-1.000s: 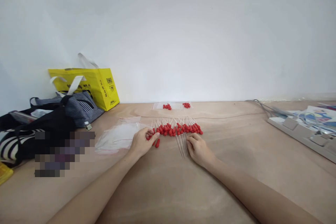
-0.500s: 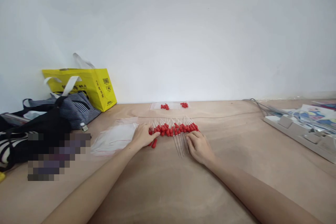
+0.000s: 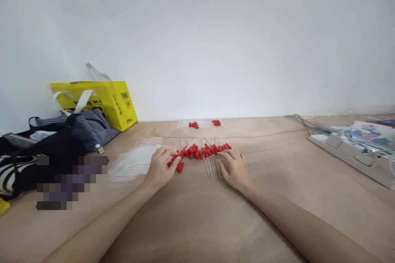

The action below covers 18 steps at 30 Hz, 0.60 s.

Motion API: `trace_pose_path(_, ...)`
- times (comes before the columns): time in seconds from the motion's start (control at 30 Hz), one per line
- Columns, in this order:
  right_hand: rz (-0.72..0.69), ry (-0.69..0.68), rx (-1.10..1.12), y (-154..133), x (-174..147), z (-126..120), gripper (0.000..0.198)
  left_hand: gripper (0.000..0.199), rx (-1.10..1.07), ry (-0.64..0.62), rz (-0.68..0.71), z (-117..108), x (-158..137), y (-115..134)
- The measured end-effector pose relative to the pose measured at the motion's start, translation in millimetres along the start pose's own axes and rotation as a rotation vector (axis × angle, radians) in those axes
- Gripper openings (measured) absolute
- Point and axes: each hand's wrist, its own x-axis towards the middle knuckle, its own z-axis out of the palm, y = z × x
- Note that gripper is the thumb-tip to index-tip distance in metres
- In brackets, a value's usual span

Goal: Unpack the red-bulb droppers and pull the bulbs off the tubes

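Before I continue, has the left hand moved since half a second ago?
Yes: the left hand has shifted slightly leftward and nearer the camera, judged against the yellow bag, which has stayed put.

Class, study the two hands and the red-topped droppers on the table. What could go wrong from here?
1. The droppers lie crowded together, red ends overlapping, so shifting one could drag its neighbours askew.
2. A few clear stems point toward the person, close beside the right hand; a small slip of its fingers might knock them.
3. The left hand is right beside the loose plastic bags, and might brush them out of place.
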Motion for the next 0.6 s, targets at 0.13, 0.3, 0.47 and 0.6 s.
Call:
trace_pose_path(0.13,-0.15,0.056,-0.045,-5,1,-4,0.034,0.014,-0.074,-0.103,0.153,11,-6,23)
trace_pose_path(0.3,-0.321,0.034,-0.071,-5,1,-1,0.029,0.011,-0.11,-0.117,0.222,25,-11,33)
trace_pose_path(0.47,-0.359,0.011,-0.079,-3,-1,8,0.02,0.011,-0.144,-0.097,0.232,29,-16,32)
trace_pose_path(0.6,-0.385,0.02,-0.094,-8,-1,7,0.021,0.018,-0.13,-0.084,0.31,32,-16,34)
